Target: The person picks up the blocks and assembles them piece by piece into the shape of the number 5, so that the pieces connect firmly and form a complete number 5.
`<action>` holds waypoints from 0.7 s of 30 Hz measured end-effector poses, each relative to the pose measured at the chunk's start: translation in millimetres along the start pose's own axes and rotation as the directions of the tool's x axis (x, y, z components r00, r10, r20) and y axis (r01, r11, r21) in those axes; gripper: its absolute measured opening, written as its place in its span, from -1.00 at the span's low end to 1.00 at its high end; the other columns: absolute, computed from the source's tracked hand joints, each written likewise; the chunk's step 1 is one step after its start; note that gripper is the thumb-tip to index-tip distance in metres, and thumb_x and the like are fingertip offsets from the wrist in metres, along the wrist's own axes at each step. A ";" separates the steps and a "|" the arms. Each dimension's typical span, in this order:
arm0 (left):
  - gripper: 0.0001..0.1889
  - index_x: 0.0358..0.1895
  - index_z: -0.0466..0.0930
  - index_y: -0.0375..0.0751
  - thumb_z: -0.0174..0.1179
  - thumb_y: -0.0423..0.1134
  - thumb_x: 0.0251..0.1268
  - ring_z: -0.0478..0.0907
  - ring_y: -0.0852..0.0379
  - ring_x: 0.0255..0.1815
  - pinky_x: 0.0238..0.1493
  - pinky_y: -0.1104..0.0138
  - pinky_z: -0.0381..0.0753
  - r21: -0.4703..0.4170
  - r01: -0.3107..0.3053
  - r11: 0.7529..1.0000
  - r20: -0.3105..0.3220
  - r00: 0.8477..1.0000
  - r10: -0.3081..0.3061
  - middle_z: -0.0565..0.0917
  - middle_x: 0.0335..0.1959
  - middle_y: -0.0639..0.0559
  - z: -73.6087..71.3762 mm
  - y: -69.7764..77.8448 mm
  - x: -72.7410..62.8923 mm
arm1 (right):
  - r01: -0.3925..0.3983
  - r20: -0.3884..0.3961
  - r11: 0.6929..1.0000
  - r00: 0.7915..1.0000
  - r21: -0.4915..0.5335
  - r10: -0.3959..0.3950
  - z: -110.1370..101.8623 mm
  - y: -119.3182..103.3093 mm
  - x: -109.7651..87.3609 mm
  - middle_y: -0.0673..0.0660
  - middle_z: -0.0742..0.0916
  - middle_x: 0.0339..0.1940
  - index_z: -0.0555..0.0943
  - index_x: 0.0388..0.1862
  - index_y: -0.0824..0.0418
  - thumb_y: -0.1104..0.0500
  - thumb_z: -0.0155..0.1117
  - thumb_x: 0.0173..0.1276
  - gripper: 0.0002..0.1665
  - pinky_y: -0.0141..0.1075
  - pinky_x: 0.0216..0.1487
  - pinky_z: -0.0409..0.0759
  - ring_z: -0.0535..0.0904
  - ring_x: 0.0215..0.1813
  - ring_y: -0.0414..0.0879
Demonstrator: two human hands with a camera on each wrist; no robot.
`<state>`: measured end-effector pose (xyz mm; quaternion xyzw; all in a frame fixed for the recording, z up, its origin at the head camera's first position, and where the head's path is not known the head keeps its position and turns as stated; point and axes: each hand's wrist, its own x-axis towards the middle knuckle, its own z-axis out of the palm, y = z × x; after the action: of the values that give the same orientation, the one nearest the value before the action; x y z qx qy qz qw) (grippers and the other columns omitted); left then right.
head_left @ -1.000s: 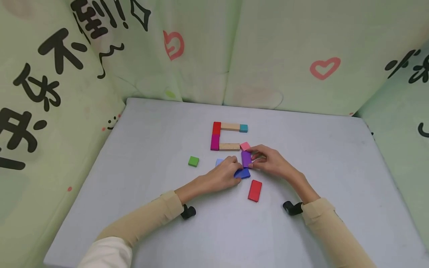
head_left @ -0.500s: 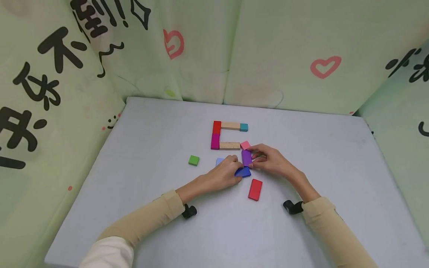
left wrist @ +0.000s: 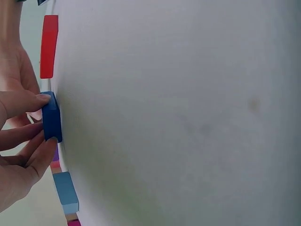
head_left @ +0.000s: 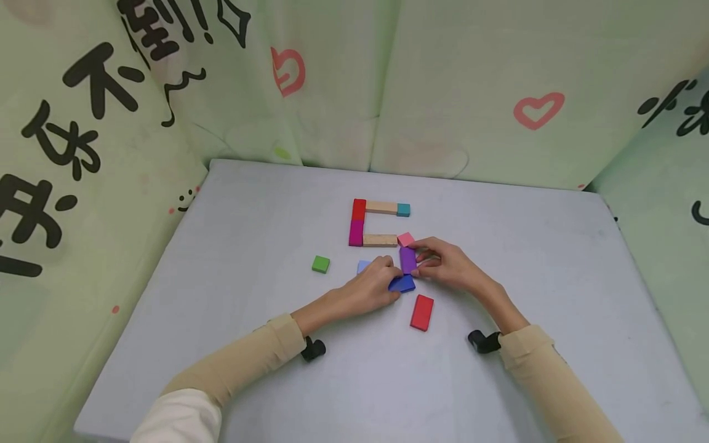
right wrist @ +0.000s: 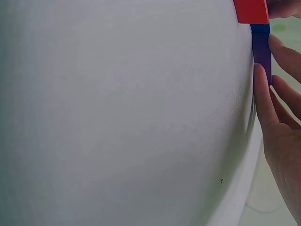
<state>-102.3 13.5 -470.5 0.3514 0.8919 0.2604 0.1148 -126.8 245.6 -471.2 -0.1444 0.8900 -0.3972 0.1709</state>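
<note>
My left hand (head_left: 370, 287) pinches a dark blue block (left wrist: 51, 117) between thumb and fingers, flat on the table. My right hand (head_left: 448, 266) holds a purple block (head_left: 408, 261) by its ends, thumb at the near end and a finger at the far one. The blue block's far edge meets the purple block's near end. Beyond the purple block, a small pink block (head_left: 406, 239) sits turned at an angle, by the end of a wooden block (head_left: 380, 240). Partly behind my left hand lies a light blue block (left wrist: 66, 189).
A magenta block (head_left: 356, 233), a red block (head_left: 359, 209), another plain wooden block (head_left: 381, 207) and a teal block (head_left: 404, 210) join the near wooden one in a bracket shape. A loose red block (head_left: 422, 312) lies nearer me; a green block (head_left: 320, 264) lies left.
Both hands keep their hold on the blue and purple blocks and barely move. The whole head view shifts slightly; the other blocks stay in place.
</note>
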 end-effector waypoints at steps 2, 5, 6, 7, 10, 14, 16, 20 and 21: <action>-0.59 0.19 0.67 -0.33 0.38 -0.20 0.37 0.49 0.10 -0.04 -0.09 0.48 0.55 0.007 0.000 1.000 0.005 1.000 0.000 0.62 -0.04 -0.10 -1.0 0.4 -0.2 | 0.003 0.000 1.000 1.000 0.003 -0.003 -0.4 0.0 0.3 0.29 0.63 0.21 0.45 0.45 0.23 0.26 0.43 0.38 -0.31 0.01 0.23 0.67 0.65 0.14 0.14; -0.56 0.22 0.66 -0.31 0.38 -0.15 0.37 0.48 0.09 0.02 -0.05 0.46 0.56 0.021 0.009 1.000 0.011 1.000 -0.009 0.62 0.02 -0.10 -4.2 2.2 -1.3 | 0.007 -0.001 1.000 1.000 0.010 -0.007 -0.6 -0.4 1.0 0.31 0.64 0.20 0.45 0.45 0.25 0.25 0.44 0.37 -0.31 0.02 0.22 0.67 0.66 0.13 0.15; -0.54 0.23 0.66 -0.30 0.39 -0.13 0.37 0.47 0.09 0.04 -0.03 0.45 0.57 0.025 0.010 1.000 0.008 1.000 -0.010 0.62 0.03 -0.10 -5.5 3.2 -1.8 | 0.011 -0.001 1.000 1.000 0.009 -0.011 -0.6 -0.3 1.3 0.31 0.64 0.20 0.45 0.45 0.25 0.25 0.44 0.37 -0.31 0.02 0.22 0.67 0.66 0.13 0.15; -0.53 0.24 0.65 -0.29 0.39 -0.11 0.36 0.47 0.09 0.06 -0.01 0.44 0.58 0.028 0.008 1.000 0.004 1.000 -0.008 0.62 0.05 -0.09 -6.8 4.4 -2.2 | 0.012 -0.002 1.000 1.000 0.008 -0.012 -0.6 -0.5 1.5 0.31 0.64 0.20 0.45 0.45 0.25 0.25 0.43 0.38 -0.32 0.02 0.22 0.67 0.66 0.13 0.15; -0.46 0.30 0.61 -0.26 0.41 -0.08 0.34 0.46 0.07 0.15 0.04 0.45 0.61 0.013 -0.009 1.000 0.004 1.000 0.009 0.60 0.13 -0.09 -10.1 12.4 -4.1 | 0.018 -0.002 1.000 1.000 0.002 -0.018 -0.3 -0.7 1.6 0.31 0.63 0.22 0.46 0.45 0.25 0.27 0.41 0.39 -0.33 0.02 0.23 0.67 0.65 0.14 0.15; -0.49 0.27 0.62 -0.27 0.41 -0.08 0.34 0.51 0.11 0.14 0.04 0.53 0.61 0.008 -0.047 0.999 0.028 0.999 0.046 0.63 0.12 -0.07 -5.9 30.6 -7.1 | 0.015 -0.001 1.000 1.000 0.001 -0.015 -0.5 -1.4 0.6 0.31 0.62 0.25 0.45 0.45 0.26 0.33 0.37 0.39 -0.34 0.03 0.24 0.66 0.65 0.15 0.16; -0.51 0.20 0.64 -0.30 0.41 -0.05 0.34 0.55 0.18 0.00 -0.10 0.60 0.58 0.011 -0.041 0.999 0.039 0.998 0.041 0.66 0.01 -0.04 1.5 40.4 -7.9 | 0.004 -0.007 1.000 1.000 0.004 -0.004 -0.6 -1.6 -0.1 0.31 0.62 0.25 0.45 0.44 0.26 0.34 0.38 0.38 -0.34 0.02 0.22 0.67 0.66 0.15 0.16; -0.47 0.07 0.63 -0.34 0.41 0.07 0.31 0.50 0.27 -0.30 -0.41 0.63 0.44 0.039 0.030 0.999 0.032 0.999 -0.031 0.65 -0.24 0.00 20.2 55.1 -7.1 | -0.005 -0.017 1.000 1.000 0.017 0.006 0.4 -1.6 -0.9 0.31 0.63 0.24 0.47 0.43 0.25 0.30 0.43 0.36 -0.33 0.02 0.22 0.67 0.67 0.14 0.16; -0.45 0.05 0.62 -0.36 0.41 0.09 0.30 0.48 0.27 -0.34 -0.45 0.62 0.41 0.057 0.050 0.997 0.026 0.998 -0.051 0.63 -0.28 0.00 24.7 57.5 -6.5 | -0.008 -0.018 1.000 1.000 0.021 0.009 0.9 -1.7 -1.1 0.31 0.63 0.24 0.47 0.43 0.25 0.29 0.44 0.36 -0.33 0.03 0.22 0.66 0.67 0.14 0.16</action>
<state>-55.4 54.0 -459.7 0.3353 0.9058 0.2273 0.1238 -125.2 244.3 -470.4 -0.1353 0.8880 -0.4069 0.1661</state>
